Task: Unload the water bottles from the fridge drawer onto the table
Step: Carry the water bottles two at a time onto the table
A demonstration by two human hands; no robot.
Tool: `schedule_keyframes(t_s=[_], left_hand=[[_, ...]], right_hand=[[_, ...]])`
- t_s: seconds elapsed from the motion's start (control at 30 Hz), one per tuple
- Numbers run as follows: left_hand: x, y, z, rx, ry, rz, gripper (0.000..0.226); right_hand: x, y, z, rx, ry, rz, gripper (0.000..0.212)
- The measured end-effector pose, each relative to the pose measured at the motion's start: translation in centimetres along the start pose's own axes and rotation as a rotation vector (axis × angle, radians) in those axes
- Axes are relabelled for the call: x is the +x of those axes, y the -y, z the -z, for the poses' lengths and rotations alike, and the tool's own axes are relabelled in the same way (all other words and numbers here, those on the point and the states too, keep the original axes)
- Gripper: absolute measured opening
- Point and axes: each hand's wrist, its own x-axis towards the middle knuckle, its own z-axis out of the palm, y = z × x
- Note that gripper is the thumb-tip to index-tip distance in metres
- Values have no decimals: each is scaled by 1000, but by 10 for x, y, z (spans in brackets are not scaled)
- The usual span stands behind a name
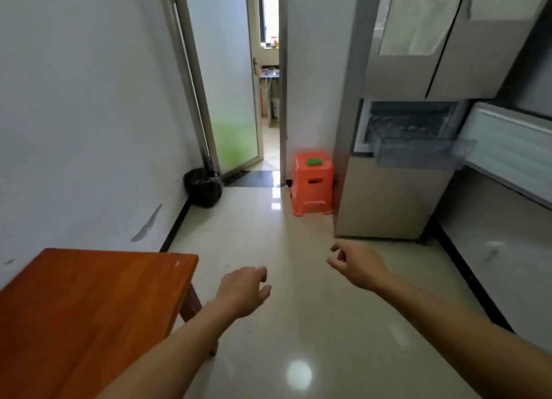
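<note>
Up at the right, the fridge drawer point(418, 152) stands pulled out, its contents too blurred to tell. An orange stool point(313, 183) stands beside the fridge point(388, 195). The left hand point(243, 291) and right hand point(358, 267) hover loosely curled and empty over the glossy floor tiles point(283, 234), near the wooden table point(89, 294).

One left hand point(243, 291), one right hand point(357, 267), one table point(89, 309), one fridge drawer point(424, 156), one stool point(313, 186), one bag point(204, 189).
</note>
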Motion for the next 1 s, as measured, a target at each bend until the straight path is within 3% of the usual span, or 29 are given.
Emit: schedule_keyframes(t_s=[0.37,0.67,1.0], left_hand=[[265,-60,29,68,31,-260,27],[447,-152,43,39,84,-521,22],[619,-261,38,126,98,-538,26]], right_hand=[[148,-118,62,26,-102,-263,33],[219,-221,118,39,-189,-485,36],[355,-377,169,94,-214,-524,38]])
